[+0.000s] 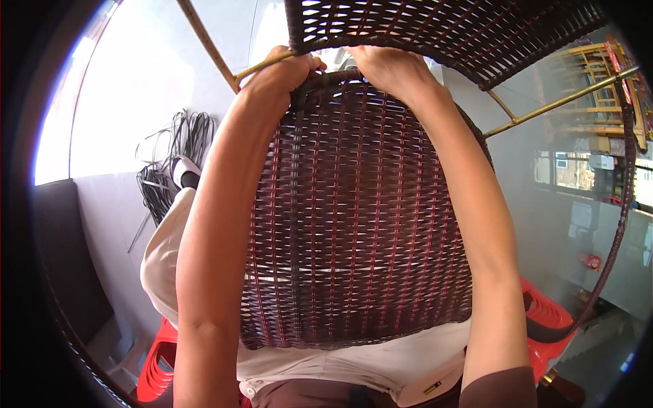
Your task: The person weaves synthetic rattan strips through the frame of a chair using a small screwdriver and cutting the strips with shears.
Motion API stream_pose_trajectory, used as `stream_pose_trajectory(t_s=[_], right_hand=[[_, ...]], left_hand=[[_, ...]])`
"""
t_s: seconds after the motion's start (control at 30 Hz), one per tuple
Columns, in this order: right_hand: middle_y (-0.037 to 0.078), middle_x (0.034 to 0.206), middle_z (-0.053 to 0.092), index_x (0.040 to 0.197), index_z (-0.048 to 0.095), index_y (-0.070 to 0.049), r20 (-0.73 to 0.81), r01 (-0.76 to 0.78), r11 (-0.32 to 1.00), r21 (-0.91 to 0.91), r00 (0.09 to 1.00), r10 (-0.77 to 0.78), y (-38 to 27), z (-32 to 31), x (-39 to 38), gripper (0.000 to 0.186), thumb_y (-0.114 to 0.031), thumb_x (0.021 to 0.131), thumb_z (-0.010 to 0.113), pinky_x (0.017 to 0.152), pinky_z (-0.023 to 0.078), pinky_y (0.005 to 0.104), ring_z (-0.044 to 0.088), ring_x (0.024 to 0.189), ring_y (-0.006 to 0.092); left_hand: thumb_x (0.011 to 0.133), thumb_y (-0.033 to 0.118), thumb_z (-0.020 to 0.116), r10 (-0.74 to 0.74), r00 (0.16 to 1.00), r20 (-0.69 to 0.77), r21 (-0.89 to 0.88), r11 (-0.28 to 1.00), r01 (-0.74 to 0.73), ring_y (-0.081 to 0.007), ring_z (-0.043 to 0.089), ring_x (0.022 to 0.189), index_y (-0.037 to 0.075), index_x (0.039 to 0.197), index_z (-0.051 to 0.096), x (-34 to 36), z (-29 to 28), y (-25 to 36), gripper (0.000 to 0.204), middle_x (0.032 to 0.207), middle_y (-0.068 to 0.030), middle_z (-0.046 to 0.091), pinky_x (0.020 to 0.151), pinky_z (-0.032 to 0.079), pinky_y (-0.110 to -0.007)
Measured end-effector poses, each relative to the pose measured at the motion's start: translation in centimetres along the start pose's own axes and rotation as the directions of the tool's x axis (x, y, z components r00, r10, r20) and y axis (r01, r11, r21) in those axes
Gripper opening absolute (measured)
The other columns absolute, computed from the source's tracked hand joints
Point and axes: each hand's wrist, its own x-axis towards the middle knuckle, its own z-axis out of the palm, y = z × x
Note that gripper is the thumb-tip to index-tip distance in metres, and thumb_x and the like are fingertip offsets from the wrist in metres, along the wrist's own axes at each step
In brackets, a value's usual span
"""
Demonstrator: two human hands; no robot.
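Note:
A dark brown and red woven chair panel lies across my lap, its curved far rim pointing away from me. Both my arms reach forward over it. My left hand is at the left part of that rim, its fingers curled in and closed; what they hold is too small to make out. My right hand bends over the same rim further right, its fingertips hidden behind a second woven panel. A gold-coloured metal frame joins the woven parts, one bar passing by my left wrist.
Loose black weaving strips lie on the grey floor at left, near my shoe. Red plastic seat parts show at both my sides. Yellowish frames are stacked at far right. A wrapped brown curved rail arcs along the right.

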Motion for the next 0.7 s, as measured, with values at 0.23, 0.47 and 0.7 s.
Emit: stream_pose_trajectory(t_s=[0.23, 0.47, 0.7], right_hand=[[0.01, 0.088, 0.058, 0.096, 0.06, -0.003, -0.36, 0.052, 0.951, 0.305, 0.931, 0.065, -4.8, -3.0, -5.8, 0.034, -0.009, 0.065, 0.072, 0.08, 0.045, 0.0349, 0.056, 0.085, 0.0239], [0.005, 0.083, 0.059, 0.078, 0.064, -0.004, -0.429, 0.115, 0.958, 0.264, 0.903, 0.01, -5.3, -2.0, -4.8, 0.015, -0.002, 0.063, 0.067, 0.071, 0.048, 0.0323, 0.057, 0.08, 0.0201], [0.006, 0.081, 0.059, 0.074, 0.059, -0.002, -0.493, 0.157, 0.97, 0.187, 0.869, -0.046, -6.2, -2.5, -4.7, 0.002, -0.004, 0.073, 0.06, 0.066, 0.048, 0.0296, 0.055, 0.076, 0.0204]], left_hand=[[0.08, 0.02, 0.059, 0.039, 0.999, -0.017, -0.037, 0.999, -0.04, -0.0111, 0.055, 0.064, 0.009, 0.083, 0.067, 0.5, 0.2, -0.5, 0.014, 0.075, -0.0016, 0.063, 0.063, 0.045, -0.025], [0.08, 0.018, 0.06, 0.04, 0.999, -0.014, 0.083, 0.996, -0.039, -0.0111, 0.054, 0.062, 0.007, 0.08, 0.065, 1.2, 0.2, -0.5, 0.012, 0.072, -0.0016, 0.061, 0.06, 0.045, -0.025], [0.076, 0.022, 0.064, 0.088, 0.993, -0.075, 0.21, 0.975, -0.071, -0.0127, 0.054, 0.06, 0.006, 0.079, 0.065, 1.6, 0.6, -0.3, 0.016, 0.072, -0.0041, 0.062, 0.056, 0.045, -0.026]])
